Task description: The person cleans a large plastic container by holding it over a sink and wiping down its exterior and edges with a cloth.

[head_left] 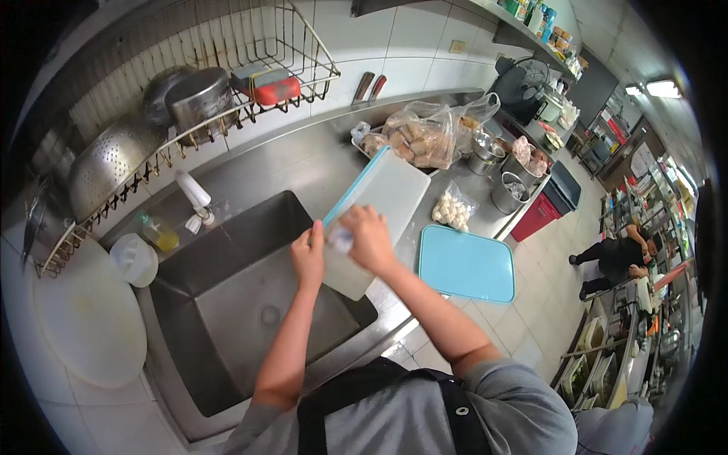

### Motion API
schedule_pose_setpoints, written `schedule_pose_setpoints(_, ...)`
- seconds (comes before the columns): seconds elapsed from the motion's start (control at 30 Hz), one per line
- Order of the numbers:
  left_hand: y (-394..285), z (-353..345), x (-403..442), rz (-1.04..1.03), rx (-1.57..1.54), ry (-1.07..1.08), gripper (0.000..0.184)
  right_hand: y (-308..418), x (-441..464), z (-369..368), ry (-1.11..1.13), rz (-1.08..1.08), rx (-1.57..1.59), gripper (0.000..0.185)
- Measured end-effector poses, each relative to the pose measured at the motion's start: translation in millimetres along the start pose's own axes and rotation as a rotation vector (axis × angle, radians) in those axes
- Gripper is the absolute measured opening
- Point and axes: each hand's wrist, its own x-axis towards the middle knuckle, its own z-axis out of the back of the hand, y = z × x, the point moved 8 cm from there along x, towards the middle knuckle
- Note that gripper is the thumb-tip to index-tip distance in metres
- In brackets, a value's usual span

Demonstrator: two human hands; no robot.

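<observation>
A translucent white plastic container with a blue edge is tilted over the right side of the steel sink. My left hand grips it at its near left edge. Against its surface my right hand is closed around a whitish wad, blurred, perhaps a cloth. To the right, a light blue lid lies flat at the counter's front edge. A bag of small white pieces rests just behind the lid.
Bagged brown food and metal pots stand along the back right. The faucet and a soap bottle are behind the sink, under a wire rack. Another person stands far right.
</observation>
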Motion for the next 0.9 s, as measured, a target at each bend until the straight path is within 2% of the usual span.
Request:
schedule_pose_setpoints(0.17, 8.6, -8.7, -2.5, 0.131, -0.027, 0.036, 0.046, -54.5, 31.0, 13.8, -0.109, -0.094, -0.121, 0.025)
schedule_pose_setpoints(0.2, 5.7, -7.2, -1.2, 0.110, 0.033, 0.037, 0.046, -32.9, 21.1, 11.0, 0.002, -0.072, -0.158, 0.024)
schedule_pose_setpoints(0.27, 0.8, -5.5, 2.3, 0.066, 0.150, 0.033, 0.046, -5.6, 3.5, 5.3, -0.032, -0.021, -0.125, 0.023)
schedule_pose_setpoints(0.3, 1.0, -4.1, -0.4, 0.065, 0.112, 0.024, 0.046, 1.8, -5.9, 2.1, -0.038, -0.001, -0.104, 0.023)
schedule_pose_setpoints(0.43, 0.7, -2.8, -7.8, 0.054, 0.038, -0.004, 0.046, -48.4, 30.6, 23.4, -0.142, -0.092, -0.160, 0.016)
schedule_pose_setpoints(0.57, -5.9, -4.1, -1.4, -0.103, 0.136, -0.049, 0.046, 16.5, -6.0, 16.1, -0.103, 0.123, -0.207, 0.012)
schedule_pose_setpoints(0.6, -5.0, -4.6, 1.5, -0.067, 0.092, -0.025, 0.045, 16.6, -10.9, 14.6, -0.104, 0.120, -0.130, 0.015)
schedule_pose_setpoints(0.63, -4.6, -2.7, -1.2, -0.024, 0.055, 0.008, 0.045, 4.1, -7.0, 13.0, -0.111, 0.067, -0.185, 0.016)
schedule_pose_setpoints(0.7, -10.9, 0.0, -14.2, 0.043, -0.011, 0.081, 0.045, -40.6, 15.9, 13.4, -0.116, -0.041, -0.293, 0.020)
schedule_pose_setpoints(0.73, -23.5, -0.6, -19.2, 0.058, -0.043, 0.120, 0.045, -66.2, 28.2, 21.6, -0.145, -0.088, -0.212, 0.022)
schedule_pose_setpoints(0.77, -31.8, -5.2, -18.7, 0.065, -0.081, 0.159, 0.046, -69.0, 25.8, 23.2, -0.143, -0.094, -0.206, 0.022)
schedule_pose_setpoints(0.83, -30.5, -4.5, -17.2, -0.010, 0.018, 0.089, 0.046, -68.5, 12.1, 25.2, -0.142, -0.103, -0.197, 0.022)
schedule_pose_setpoints(0.9, -30.4, -5.9, -16.5, -0.045, 0.069, 0.048, 0.047, -23.2, -29.2, 22.2, -0.126, -0.008, -0.173, 0.025)
